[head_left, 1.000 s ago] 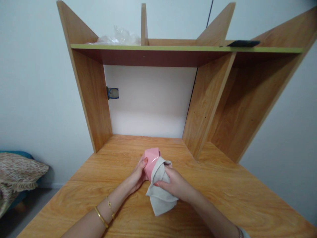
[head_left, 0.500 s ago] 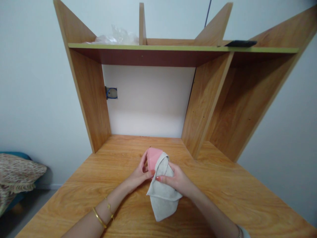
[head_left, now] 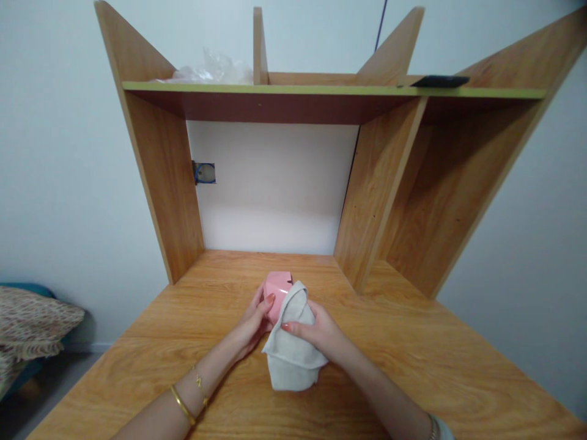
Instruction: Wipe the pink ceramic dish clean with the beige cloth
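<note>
My left hand (head_left: 254,321) is closed round a small glossy pink cup (head_left: 277,288), held just above the wooden desk (head_left: 413,354) near its middle. My right hand (head_left: 321,333) is closed on a pale grey cloth (head_left: 291,360) and presses it against the cup's right side. The cloth drapes down below both hands toward the desktop. Most of the cup's right half is covered by the cloth.
A wooden hutch with upright dividers (head_left: 371,189) rises at the back of the desk. Its green-edged shelf (head_left: 330,91) carries a crumpled clear plastic bag (head_left: 211,70) on the left and a flat black object (head_left: 438,80) on the right. A patterned blanket (head_left: 32,324) lies at far left.
The cup has been turned between my hands and the cloth has shifted over its side. The hanging part of the cloth has bunched up shorter.
</note>
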